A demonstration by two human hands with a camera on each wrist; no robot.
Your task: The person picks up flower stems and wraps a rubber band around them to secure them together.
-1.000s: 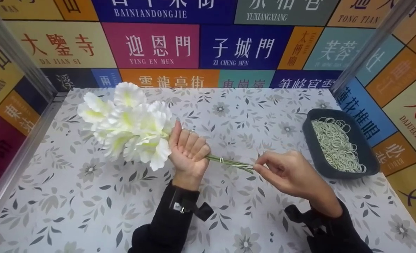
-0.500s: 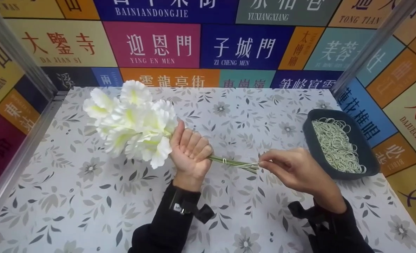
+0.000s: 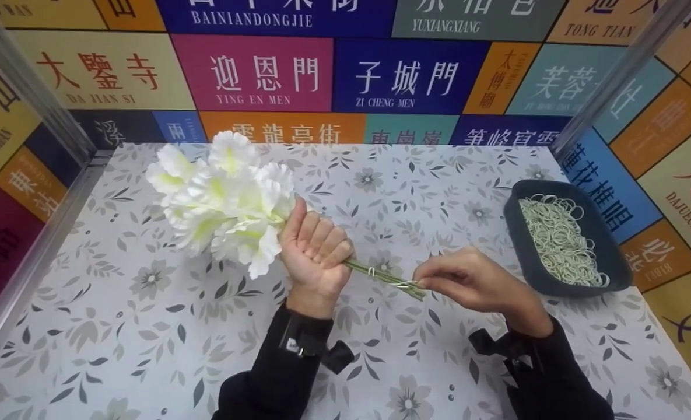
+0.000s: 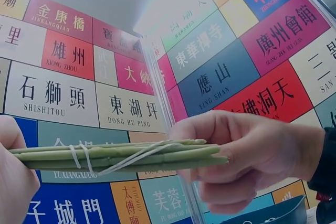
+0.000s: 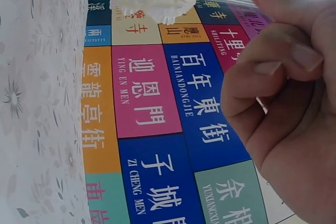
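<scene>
Plainly, both hands are busy on the same bundle. The left hand [image 3: 319, 254] is curled tight round the flower stems [image 3: 389, 277], thumb raised towards the blooms. The right hand [image 3: 476, 280] has its thumb and forefinger brought together at the stem ends, apparently pinching the stretched part of a pale rubber band [image 4: 131, 159]; the exact grip is covered by the fingers.

The bundle's long axis runs from 10 o'clock to 4 o'clock through the left fist, and the free ends point at the right hand, which is the nearer of the 2 to them. Between the hands, the band makes 2 turns round the stems, at 9 to 10 o'clock from the right fingertips, and a slanting strand joins those turns to the stem ends. The left fist bounds the exposed length on the flower side.

Beyond the left fist, at 10 o'clock, spread the white flowers [image 3: 223, 198]. At 2 o'clock from the right hand, apart from it, stands a dark tub [image 3: 513, 242] with a heap of loose bands [image 3: 561, 245]. Under everything lies a leaf-patterned tabletop [image 3: 205, 361]; at 12 o'clock rises a wall of coloured name panels [image 3: 252, 76].
</scene>
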